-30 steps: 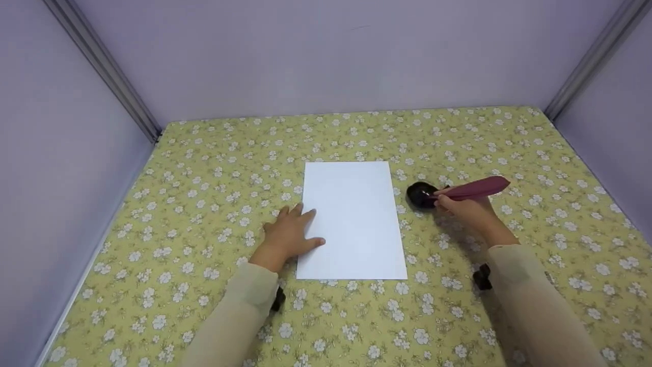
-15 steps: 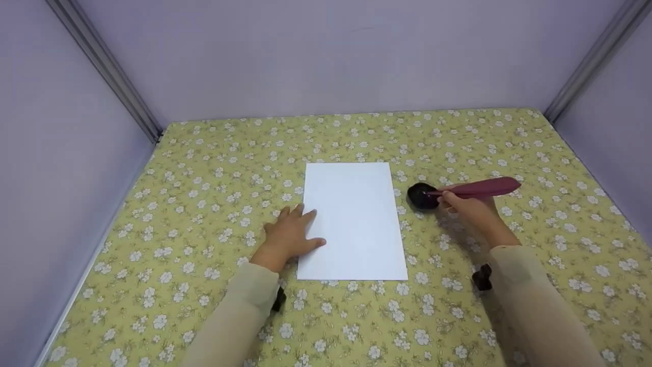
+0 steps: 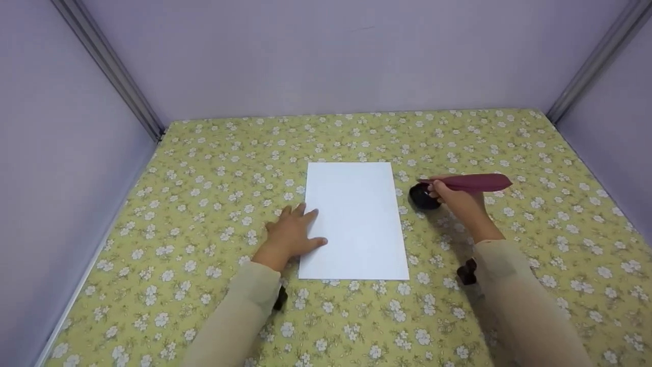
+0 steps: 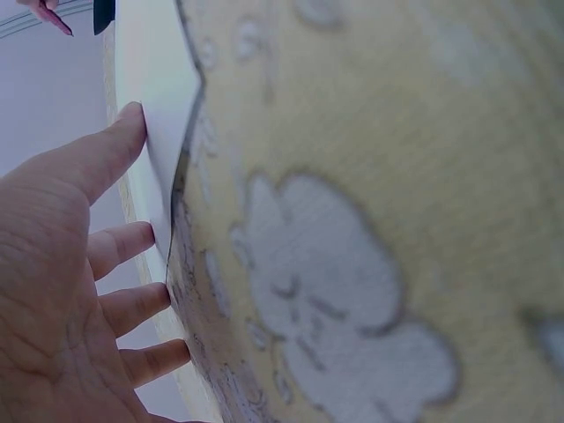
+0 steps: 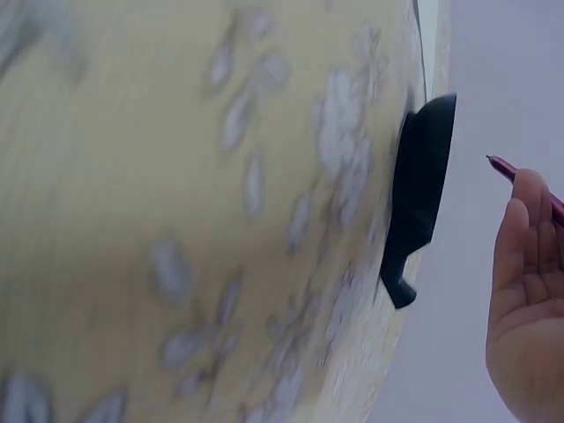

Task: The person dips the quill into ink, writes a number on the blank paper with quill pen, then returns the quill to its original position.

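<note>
Nearest the viewer, two beige sleeves (image 3: 239, 321) enter from the lower edge.

The left hand (image 3: 290, 234) lies flat with fingers spread and straight, palm down on the counter (image 3: 204, 204). Its thumb and fingertips (image 4: 119, 145) rest on the left margin of a white paper sheet (image 3: 354, 219), pressing it. Nothing is gripped. In the left wrist view, the paper's edge (image 4: 159, 115) sits directly against the thumb.

The paper lies flat in portrait orientation, central on the counter, which carries a yellow-green cloth with white flowers.

Right of the sheet, the right hand (image 3: 458, 199) is curled round the shaft of a dark red feather quill (image 3: 471, 182), held near its front end. The feather runs almost level, plume to the right. The tip (image 5: 502, 165) is raised clear above a small black inkwell (image 3: 424, 196), not touching it. The inkwell stands just beside the paper's right edge.

Beyond are plain lilac walls (image 3: 326, 56) with metal corner posts (image 3: 109, 71).
</note>
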A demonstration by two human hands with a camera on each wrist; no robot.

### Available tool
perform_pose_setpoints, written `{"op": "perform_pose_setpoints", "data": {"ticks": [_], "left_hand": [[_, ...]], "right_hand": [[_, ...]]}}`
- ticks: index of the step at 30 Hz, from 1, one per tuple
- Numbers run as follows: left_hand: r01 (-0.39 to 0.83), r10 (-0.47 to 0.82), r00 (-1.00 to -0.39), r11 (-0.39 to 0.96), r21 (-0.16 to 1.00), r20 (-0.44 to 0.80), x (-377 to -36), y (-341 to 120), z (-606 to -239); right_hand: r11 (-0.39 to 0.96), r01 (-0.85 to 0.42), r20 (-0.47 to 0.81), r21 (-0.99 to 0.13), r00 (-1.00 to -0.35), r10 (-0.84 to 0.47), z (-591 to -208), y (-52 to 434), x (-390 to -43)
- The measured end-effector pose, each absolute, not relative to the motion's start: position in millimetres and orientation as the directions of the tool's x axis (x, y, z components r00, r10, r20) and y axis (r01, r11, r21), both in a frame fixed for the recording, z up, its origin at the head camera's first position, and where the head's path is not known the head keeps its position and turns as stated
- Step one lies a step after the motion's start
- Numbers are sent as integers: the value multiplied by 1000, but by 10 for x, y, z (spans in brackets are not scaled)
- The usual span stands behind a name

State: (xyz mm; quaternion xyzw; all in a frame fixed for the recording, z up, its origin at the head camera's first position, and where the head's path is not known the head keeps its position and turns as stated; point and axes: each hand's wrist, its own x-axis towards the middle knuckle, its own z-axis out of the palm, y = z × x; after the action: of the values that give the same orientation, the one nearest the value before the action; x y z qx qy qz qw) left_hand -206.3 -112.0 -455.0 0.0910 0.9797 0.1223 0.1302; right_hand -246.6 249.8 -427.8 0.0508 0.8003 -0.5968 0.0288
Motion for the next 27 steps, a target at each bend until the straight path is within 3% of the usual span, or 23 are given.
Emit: {"op": "perform_pose_setpoints", "data": {"ticks": [9, 18, 27], "left_hand": [[150, 216, -948, 951, 270, -234, -2053, -1123, -4535], [153, 221, -948, 947, 281, -229, -2056, -1136, -4540], [159, 225, -949, 946, 281, -222, -2057, -1129, -4549]], "right_hand": [[292, 175, -158, -940, -984, 82, -4268, 2209, -2583], [238, 140, -128, -961, -989, 68, -4340, 1973, -2654], [290, 192, -183, -937, -981, 58, -4398, 1759, -2703]]}}
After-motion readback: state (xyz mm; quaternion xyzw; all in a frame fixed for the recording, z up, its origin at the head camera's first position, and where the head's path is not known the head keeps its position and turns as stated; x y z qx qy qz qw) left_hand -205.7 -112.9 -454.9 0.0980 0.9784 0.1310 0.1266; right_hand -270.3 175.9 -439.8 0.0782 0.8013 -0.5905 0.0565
